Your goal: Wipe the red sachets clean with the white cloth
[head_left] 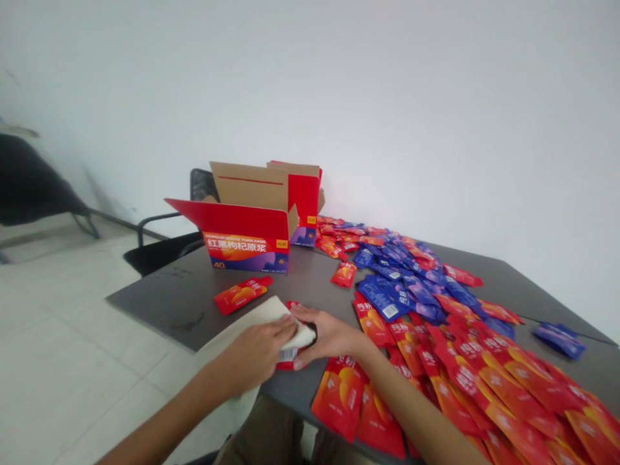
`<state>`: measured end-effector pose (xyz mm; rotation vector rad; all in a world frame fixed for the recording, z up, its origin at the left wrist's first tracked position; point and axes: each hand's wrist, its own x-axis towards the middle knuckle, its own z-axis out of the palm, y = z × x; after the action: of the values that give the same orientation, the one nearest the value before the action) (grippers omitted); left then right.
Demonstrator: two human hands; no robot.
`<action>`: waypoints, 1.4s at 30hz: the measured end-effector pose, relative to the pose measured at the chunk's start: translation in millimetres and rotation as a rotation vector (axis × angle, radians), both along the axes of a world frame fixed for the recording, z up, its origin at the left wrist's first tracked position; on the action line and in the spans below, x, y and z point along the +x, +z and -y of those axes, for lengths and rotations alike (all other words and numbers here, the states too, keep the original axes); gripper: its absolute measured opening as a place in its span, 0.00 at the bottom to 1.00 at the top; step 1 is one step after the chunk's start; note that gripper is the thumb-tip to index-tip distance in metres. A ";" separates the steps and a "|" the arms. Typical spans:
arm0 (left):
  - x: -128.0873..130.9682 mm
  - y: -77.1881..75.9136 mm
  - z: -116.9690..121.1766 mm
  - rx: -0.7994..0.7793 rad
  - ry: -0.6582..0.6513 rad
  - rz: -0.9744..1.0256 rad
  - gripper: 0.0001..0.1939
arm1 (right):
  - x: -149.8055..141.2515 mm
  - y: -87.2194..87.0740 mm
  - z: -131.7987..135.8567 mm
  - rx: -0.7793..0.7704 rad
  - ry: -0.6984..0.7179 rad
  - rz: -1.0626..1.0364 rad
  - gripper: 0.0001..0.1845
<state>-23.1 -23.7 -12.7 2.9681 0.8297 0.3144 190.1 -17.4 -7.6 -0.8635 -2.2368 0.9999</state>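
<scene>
Head view: your left hand (256, 354) presses white cloth (259, 316) over red sachet (287, 356), barcode showing, fingers together, clamping cloth fold. Right hand (329, 336) comes across from lower right, fingertips on cloth end; pinch cannot be told. Both work at near edge of tabletop (194, 294), lower centre, close beside spread red sachets (460, 381). Blue sachets (392, 284) lie beyond; open red carton (247, 219) stands upper centre.

The head-worn camera looks forward and down at the hands (259, 352).
</scene>
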 end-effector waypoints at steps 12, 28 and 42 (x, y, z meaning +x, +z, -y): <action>0.8 5.2 3.8 -0.018 -0.100 0.000 0.29 | 0.2 2.2 1.9 0.001 -0.016 0.022 0.53; -1.2 4.8 -0.7 -0.037 0.095 -0.002 0.28 | 1.6 -2.3 0.3 -0.002 -0.033 0.030 0.53; -1.0 4.4 -4.0 -0.020 0.068 0.012 0.27 | 0.4 2.9 2.2 -0.009 -0.006 0.011 0.48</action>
<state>-24.1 -19.7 -8.3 2.9215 0.9280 0.3237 190.5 -19.6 -4.7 -0.8817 -2.2388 1.0057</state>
